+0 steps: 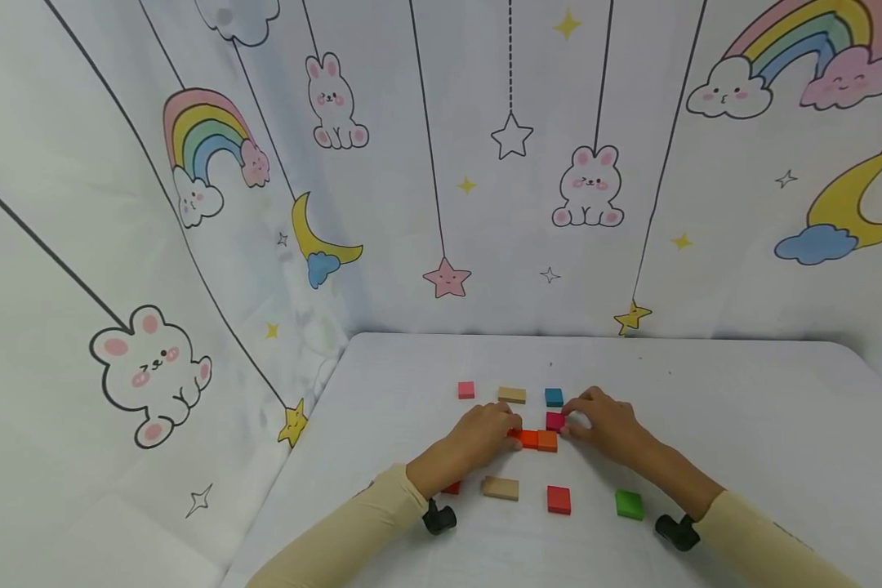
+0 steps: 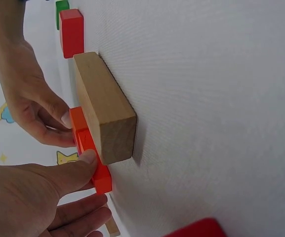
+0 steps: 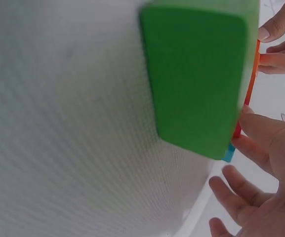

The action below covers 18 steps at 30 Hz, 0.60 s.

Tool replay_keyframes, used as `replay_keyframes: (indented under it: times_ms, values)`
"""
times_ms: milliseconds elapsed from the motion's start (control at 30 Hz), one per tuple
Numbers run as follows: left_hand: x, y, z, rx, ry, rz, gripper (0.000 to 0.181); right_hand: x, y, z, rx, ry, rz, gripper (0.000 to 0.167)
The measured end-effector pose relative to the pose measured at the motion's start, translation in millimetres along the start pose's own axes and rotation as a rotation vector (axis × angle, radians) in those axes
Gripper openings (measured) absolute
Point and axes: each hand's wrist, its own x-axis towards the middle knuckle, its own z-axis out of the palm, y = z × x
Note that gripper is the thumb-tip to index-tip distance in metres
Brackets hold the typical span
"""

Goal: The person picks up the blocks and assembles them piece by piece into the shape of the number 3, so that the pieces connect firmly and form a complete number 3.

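Note:
My left hand (image 1: 481,438) pinches an orange-red block (image 2: 99,173) between thumb and fingers. End to end with that block lies an orange block (image 1: 547,442) on the white table. My right hand (image 1: 608,426) holds a magenta block (image 1: 554,421) by thumb and index finger, just behind the orange block; its other fingers spread loosely in the right wrist view. A teal block (image 1: 554,398) lies beyond the magenta one. Close in front of the left hand is a wooden block (image 2: 105,106). Part of a dark red block (image 1: 452,487) shows beneath the left wrist.
Farther back sit a pink block (image 1: 466,390) and another wooden block (image 1: 512,395). Nearer me are a red block (image 1: 559,500) and a green block (image 1: 630,505), the latter below the right forearm. A printed curtain (image 1: 382,204) hangs behind the white table (image 1: 742,408).

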Motion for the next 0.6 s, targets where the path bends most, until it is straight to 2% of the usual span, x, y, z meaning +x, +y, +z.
replay_keyframes:
  times_ms: [600]
  values:
    - [-0.8, 0.1, 0.0, 0.001, -0.009, -0.006, 0.029, 0.3, -0.3, 3.3, 0.011, -0.007, -0.006, 0.032]
